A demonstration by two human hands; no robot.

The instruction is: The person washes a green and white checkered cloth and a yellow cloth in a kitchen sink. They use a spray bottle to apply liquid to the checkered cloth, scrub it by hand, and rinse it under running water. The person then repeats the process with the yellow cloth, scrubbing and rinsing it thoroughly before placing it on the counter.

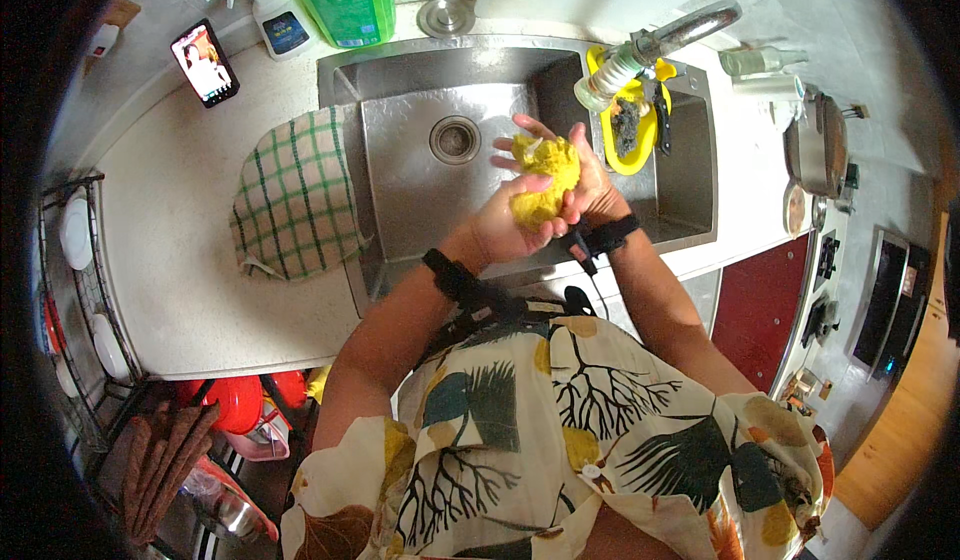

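Observation:
A crumpled yellow cloth (551, 166) is bunched between my two hands above the right side of a stainless steel sink (405, 207). My left hand (506, 222) grips it from below, with the thumb across its front. Against its right side presses my right hand (592, 177), some of whose fingers show spread behind the cloth. Part of the cloth is hidden by my fingers. Black bands circle both wrists. Beneath and to the left of the hands, the sink's round drain (455, 140) is visible.
The faucet (645, 54) reaches over the sink's right side. A yellow basket (639, 162) with a dark scrubber and a black-handled tool (663, 117) sits there. Left lie a checked cloth (296, 192) and a lit phone (205, 65). A spray bottle (279, 20) and green bottle (349, 5) stand behind.

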